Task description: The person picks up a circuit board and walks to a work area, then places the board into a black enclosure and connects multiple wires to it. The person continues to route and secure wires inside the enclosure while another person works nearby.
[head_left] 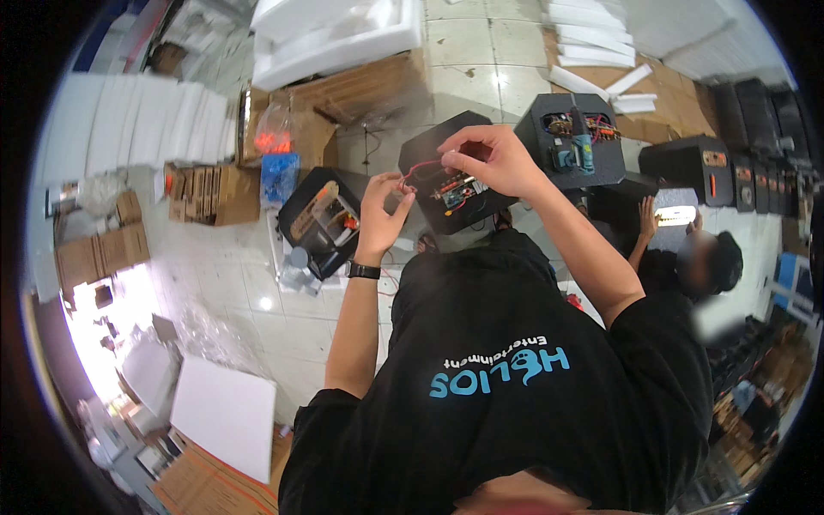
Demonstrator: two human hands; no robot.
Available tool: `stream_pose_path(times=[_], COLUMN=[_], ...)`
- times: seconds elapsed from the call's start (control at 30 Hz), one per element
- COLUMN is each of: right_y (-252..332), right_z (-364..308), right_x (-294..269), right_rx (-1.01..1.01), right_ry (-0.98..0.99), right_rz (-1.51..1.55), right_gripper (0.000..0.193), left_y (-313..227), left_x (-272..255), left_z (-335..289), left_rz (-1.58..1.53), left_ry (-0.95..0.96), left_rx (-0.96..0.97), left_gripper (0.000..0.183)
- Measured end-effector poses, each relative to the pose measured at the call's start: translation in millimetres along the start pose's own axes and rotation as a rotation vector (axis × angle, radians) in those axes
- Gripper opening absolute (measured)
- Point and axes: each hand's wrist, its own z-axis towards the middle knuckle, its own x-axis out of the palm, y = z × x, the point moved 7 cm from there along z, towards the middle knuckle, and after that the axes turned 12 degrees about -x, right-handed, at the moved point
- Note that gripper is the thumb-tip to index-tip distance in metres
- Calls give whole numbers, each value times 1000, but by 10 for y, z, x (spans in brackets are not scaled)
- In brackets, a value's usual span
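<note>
A thin red wire (421,164) runs between my two hands above a black box (422,148). My left hand (383,215), with a dark watch on its wrist, pinches one end of the wire between thumb and fingers. Farther along, the fingertips of my right hand (496,159) are closed on the same wire. Below the hands, a circuit board (461,196) with coloured leads shows in the box's opening. My right hand partly covers the box.
To the right, another black box (547,172) carries a drill-like tool (582,142). An opened black box (300,197) stands left, near a blue bag (280,178) and cardboard box (233,194). At far right, a person (708,262) touches a lit panel (675,208), near several black boxes.
</note>
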Motion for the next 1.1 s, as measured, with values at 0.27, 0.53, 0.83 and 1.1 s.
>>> stream_pose_path(times=[0.27, 0.53, 0.83, 1.1], right_y=[-308, -768, -381, -839], right_z=[-552, -731, -438, -1150], right_x=[-770, -820, 557, 428], right_rx=[-20, 272, 376, 482], right_ry=[-196, -101, 221, -102], right_rz=[222, 415, 73, -334], right_gripper=[19, 8, 12, 11], left_y=[579, 1481, 1663, 1338], left_x=[797, 1260, 2051, 1058], left_z=[327, 205, 188, 1413], left_rz=[93, -375, -1620, -1548], left_ry=[94, 255, 690, 662], left_rx=[-69, -560, -1449, -902], left_gripper=[9, 9, 38, 35])
